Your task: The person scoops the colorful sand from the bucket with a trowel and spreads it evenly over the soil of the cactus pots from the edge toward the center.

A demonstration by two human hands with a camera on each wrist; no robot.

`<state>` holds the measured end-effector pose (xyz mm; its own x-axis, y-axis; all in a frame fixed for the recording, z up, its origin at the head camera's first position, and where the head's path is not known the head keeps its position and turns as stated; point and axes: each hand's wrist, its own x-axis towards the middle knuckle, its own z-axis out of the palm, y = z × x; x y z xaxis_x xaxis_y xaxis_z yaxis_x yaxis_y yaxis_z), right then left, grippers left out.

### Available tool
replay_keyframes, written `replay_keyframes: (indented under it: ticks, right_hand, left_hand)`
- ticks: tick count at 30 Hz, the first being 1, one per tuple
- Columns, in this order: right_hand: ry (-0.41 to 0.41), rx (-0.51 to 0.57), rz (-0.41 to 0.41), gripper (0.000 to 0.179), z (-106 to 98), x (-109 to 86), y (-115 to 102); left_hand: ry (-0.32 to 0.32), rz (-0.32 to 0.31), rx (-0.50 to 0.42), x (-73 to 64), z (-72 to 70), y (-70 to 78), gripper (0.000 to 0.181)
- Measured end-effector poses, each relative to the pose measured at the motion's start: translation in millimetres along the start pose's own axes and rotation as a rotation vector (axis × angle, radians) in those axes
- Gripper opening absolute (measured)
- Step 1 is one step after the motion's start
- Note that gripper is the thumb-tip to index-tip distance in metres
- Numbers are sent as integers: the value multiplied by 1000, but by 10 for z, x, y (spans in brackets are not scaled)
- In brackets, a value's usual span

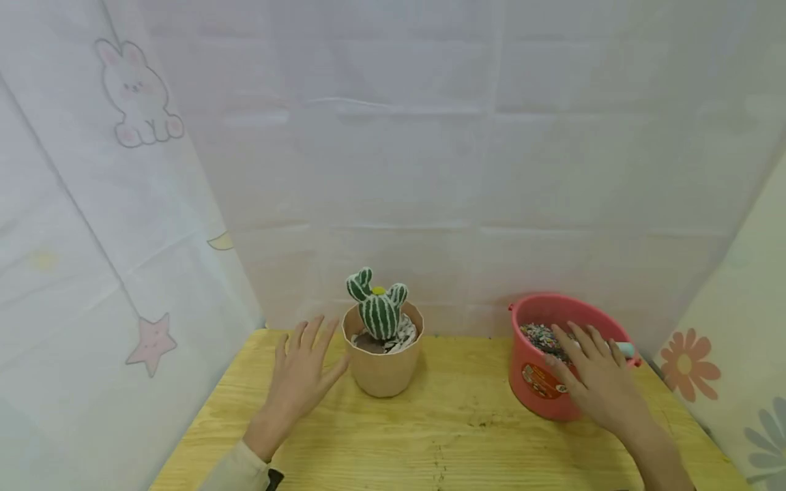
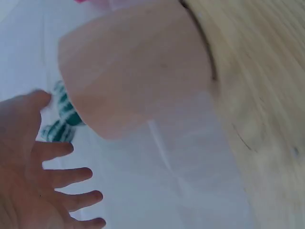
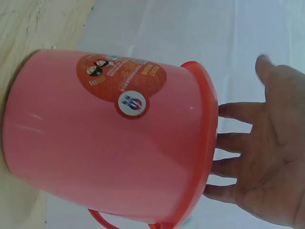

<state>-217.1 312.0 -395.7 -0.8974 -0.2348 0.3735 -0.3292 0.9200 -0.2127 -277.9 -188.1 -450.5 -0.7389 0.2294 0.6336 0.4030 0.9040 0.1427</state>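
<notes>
A green-and-white cactus (image 1: 379, 317) with a yellow top stands in a tan pot (image 1: 383, 376) at the back middle of the table. My left hand (image 1: 296, 385) hovers just left of that pot, fingers spread and holding nothing. In the left wrist view the thumb of the left hand (image 2: 28, 176) overlaps the cactus, beside the rim of the pot (image 2: 133, 71). On the right stands a red bucket (image 1: 520, 375) with speckled loose bits (image 1: 540, 336) inside. Over its near rim reaches my right hand (image 1: 598, 385), fingers extended and empty, as the right wrist view also shows.
A pale blue-white rod-like end (image 1: 625, 349) sticks up at the bucket's right rim. The wooden table (image 1: 442, 436) meets a white cloth backdrop (image 1: 399, 170) behind the pot and bucket, with printed cloth on both sides. Dark specks mark the table's front middle.
</notes>
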Motion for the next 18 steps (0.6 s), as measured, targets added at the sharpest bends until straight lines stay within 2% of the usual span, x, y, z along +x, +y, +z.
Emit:
replay_keyframes:
  ticks: [4, 7, 10, 18]
  right_hand:
    - [58, -43, -62, 56, -50, 75, 68]
    - [66, -111, -107, 51, -106, 149, 140]
    - [68, -136, -140, 49, -172, 223, 208]
    - [144, -199, -229, 37, -293, 366, 351]
  left_hand:
    - [184, 27, -115, 70, -90, 192, 55]
    - [278, 34, -157, 128, -116, 317, 47]
    - [307, 43, -186, 188, -137, 415, 42]
    - [291, 107, -275, 336, -103, 650, 34]
